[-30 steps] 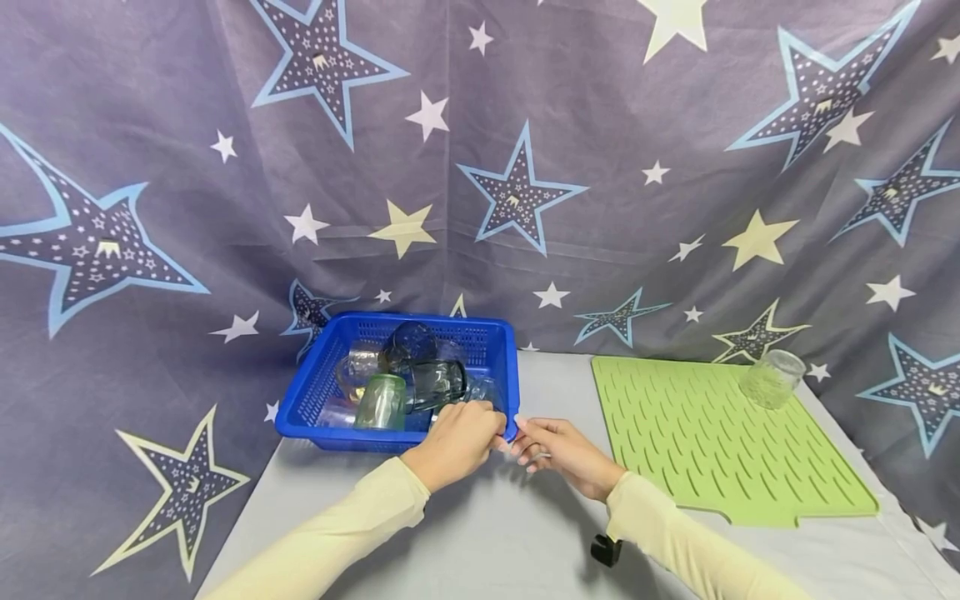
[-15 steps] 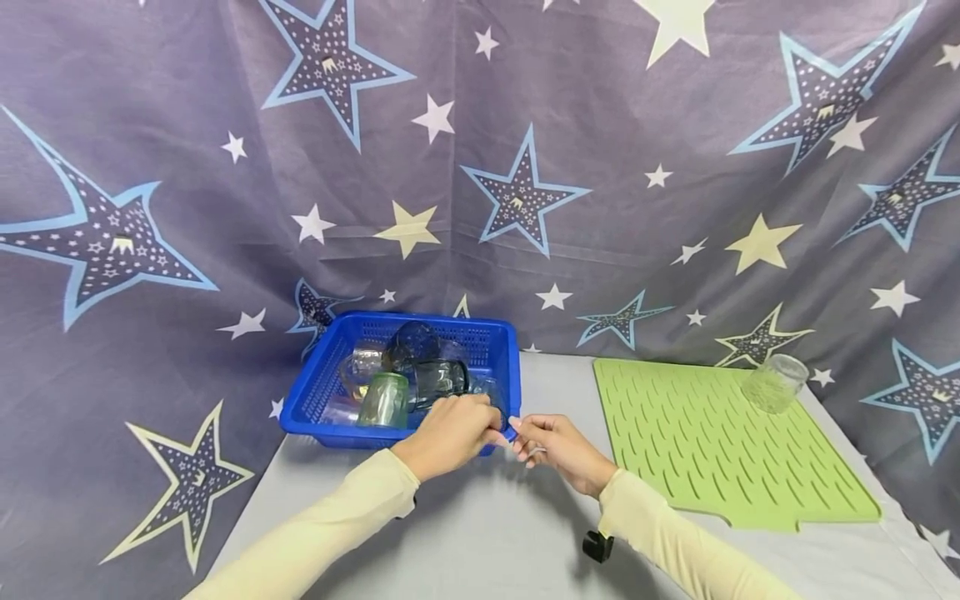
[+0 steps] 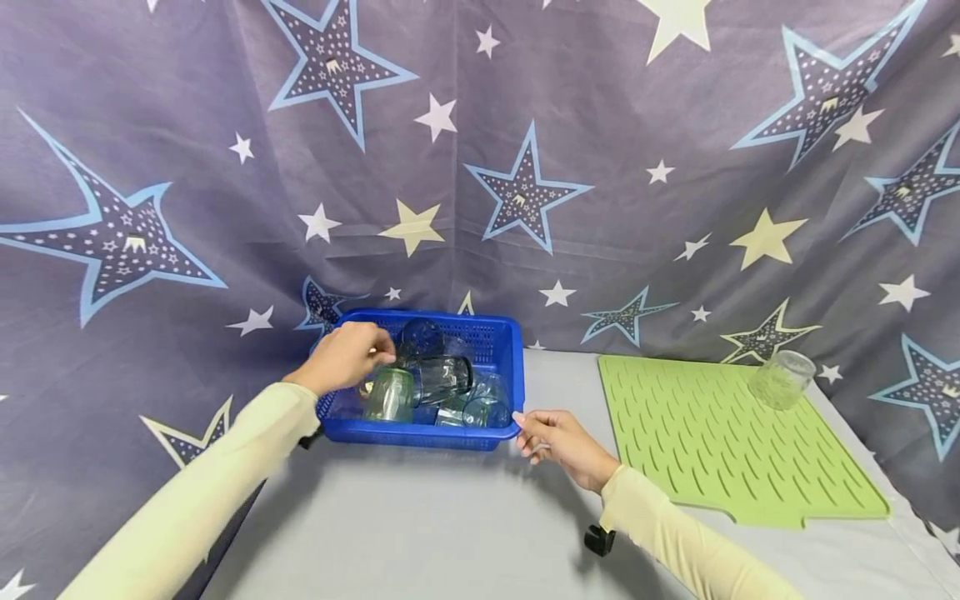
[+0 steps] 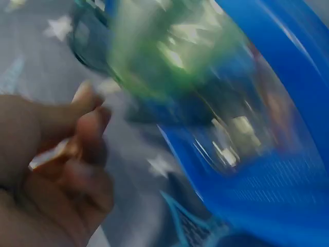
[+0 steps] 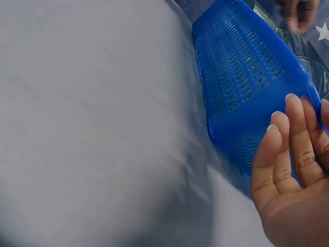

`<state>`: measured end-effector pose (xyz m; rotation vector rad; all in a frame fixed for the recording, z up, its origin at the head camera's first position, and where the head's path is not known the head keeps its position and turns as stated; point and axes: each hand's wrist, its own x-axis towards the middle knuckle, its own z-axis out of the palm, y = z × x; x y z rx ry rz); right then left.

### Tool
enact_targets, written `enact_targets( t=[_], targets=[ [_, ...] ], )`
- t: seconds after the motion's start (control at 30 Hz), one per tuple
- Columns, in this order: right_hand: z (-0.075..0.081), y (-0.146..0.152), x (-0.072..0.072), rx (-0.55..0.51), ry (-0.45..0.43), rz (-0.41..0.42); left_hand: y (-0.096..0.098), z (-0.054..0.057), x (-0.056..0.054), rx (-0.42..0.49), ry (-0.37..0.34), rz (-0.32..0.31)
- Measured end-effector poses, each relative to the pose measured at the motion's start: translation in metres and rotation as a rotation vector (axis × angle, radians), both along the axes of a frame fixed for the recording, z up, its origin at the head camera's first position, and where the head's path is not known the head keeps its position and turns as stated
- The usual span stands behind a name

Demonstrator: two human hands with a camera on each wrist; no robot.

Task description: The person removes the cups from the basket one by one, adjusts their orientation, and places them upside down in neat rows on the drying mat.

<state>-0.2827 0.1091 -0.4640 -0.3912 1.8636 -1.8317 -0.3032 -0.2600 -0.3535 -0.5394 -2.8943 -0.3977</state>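
A blue plastic basket [image 3: 412, 432] with perforated sides holds several drinking glasses. Among them lie a green glass [image 3: 389, 397], a dark smoky glass [image 3: 444, 379] and clear ones near the right end. Above the basket's left part is my left hand [image 3: 345, 357], fingers loosely curled and holding nothing; its wrist view, blurred, shows the fingers apart from the green glass [image 4: 169, 56]. My right hand [image 3: 566, 446] pinches the basket's front right corner, thumb at the rim and fingers against the outside of the wall [image 5: 236, 77].
To the right lies a light green drying mat [image 3: 720, 450] with raised slots. A clear textured glass [image 3: 782, 380] stands at its back right corner. A star-patterned curtain [image 3: 510, 83] hangs behind the grey-white table [image 3: 420, 525].
My left hand has left the basket's front right corner and moved left over the glasses to the left end. My right hand stays at the corner.
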Motion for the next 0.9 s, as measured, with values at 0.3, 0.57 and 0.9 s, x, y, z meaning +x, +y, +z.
enact_targets(
  t=[0.3,0.57,0.9],
  targets=[
    [-0.004,0.001,0.001,-0.020,-0.006,-0.011,-0.051,-0.025,-0.008,-0.164,-0.126,-0.019],
    [-0.006,0.001,0.002,-0.027,-0.002,-0.009,-0.071,-0.045,-0.016,-0.241,0.031,-0.072],
    [-0.003,0.002,0.002,-0.032,0.000,-0.018,-0.070,-0.044,-0.020,-0.295,0.167,-0.204]
  ],
)
